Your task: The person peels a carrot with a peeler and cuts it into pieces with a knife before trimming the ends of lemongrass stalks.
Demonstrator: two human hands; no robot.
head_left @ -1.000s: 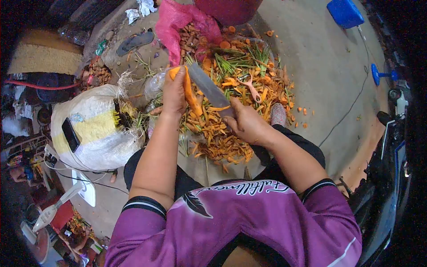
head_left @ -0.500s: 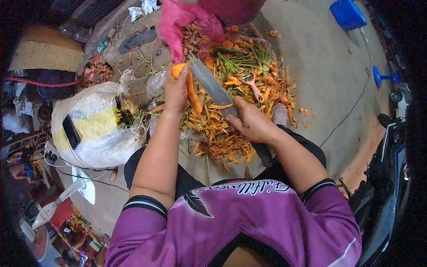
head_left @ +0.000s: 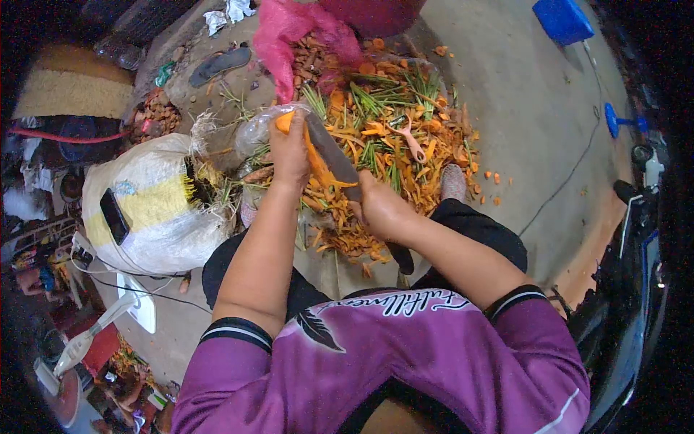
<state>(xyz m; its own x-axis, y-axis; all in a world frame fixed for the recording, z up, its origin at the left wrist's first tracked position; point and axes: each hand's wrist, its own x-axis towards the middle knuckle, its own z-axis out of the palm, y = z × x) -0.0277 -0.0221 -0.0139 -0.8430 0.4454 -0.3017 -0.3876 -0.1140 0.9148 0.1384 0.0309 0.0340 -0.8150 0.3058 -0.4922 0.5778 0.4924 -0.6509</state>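
My left hand (head_left: pixel 290 155) is closed around a large peeled carrot (head_left: pixel 316 163), whose orange top shows above the thumb. A broad dark-bladed knife (head_left: pixel 334 157) lies along the carrot's right side, its blade against it or very nearly so. My right hand (head_left: pixel 382 208) grips the knife, and the dark handle end (head_left: pixel 400 258) sticks out below the fist. An orange strip shows at the blade's lower part. Beneath both hands spreads a heap of carrot peelings (head_left: pixel 354 235) with green stems (head_left: pixel 376 101). A pink peeler (head_left: pixel 410 139) rests on the heap.
On the left stands a white and yellow sack (head_left: pixel 155 239) with a phone (head_left: pixel 115 215) on top. A pink mesh bag (head_left: pixel 275 36) and a red tub (head_left: pixel 376 16) are at the back. A sandal (head_left: pixel 220 67) lies on the floor. Blue stool-like objects (head_left: pixel 564 23) stand right.
The knife has moved left and is now alongside the carrot; a gap separated them before. My right hand has shifted left and slightly down with it. My left hand keeps its hold.
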